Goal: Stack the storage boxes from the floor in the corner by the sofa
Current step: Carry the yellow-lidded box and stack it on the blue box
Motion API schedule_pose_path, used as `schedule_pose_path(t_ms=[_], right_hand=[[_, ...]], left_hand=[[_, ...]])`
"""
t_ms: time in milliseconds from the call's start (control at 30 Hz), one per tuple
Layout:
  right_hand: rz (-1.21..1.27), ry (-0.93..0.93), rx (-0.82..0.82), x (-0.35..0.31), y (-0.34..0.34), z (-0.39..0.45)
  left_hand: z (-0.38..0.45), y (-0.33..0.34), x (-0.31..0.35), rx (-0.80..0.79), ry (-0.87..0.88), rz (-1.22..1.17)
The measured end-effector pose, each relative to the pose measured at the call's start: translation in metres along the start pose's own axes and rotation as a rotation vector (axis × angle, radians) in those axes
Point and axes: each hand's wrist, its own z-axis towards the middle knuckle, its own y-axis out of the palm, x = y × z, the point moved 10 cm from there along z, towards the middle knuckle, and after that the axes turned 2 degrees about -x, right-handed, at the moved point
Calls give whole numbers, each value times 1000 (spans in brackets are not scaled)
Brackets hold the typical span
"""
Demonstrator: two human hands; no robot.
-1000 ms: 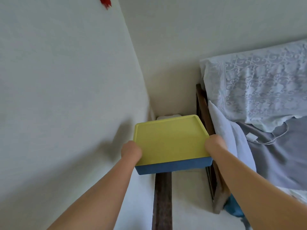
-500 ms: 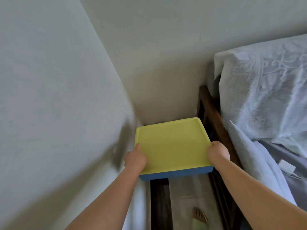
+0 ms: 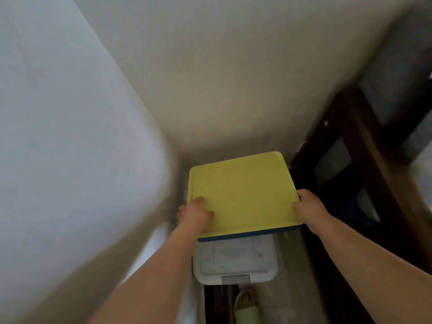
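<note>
Between the wall [image 3: 70, 136] and the dark sofa frame [image 3: 374, 164], a grey box [image 3: 233, 260] sits low in the corner, its far half hidden under the yellow-lidded box [image 3: 240, 192]. Both arms reach forward. Left hand [image 3: 194, 215] clamps the lid's near left edge, thumb on top; right hand [image 3: 308, 208] clamps the near right corner. Only a thin strip of the blue base shows. Motion blurs the edges, and a foot [image 3: 245, 300] shows below.
</note>
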Motion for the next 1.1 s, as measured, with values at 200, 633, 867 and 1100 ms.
schedule_pose_path(t_ms=[200,633,867,1100], right_hand=[[74,59,-40,27,55,93],[-133,88,-156,41,117,146],[-328,0,-242,-3,106,95],[-412,-245,-300,-43,38,-56]], left_hand=[[99,29,4,10,16,17],[152,68,-9,41,0,215],[101,64,12,-43,-8,316],[-64,23,60,1,152,354]])
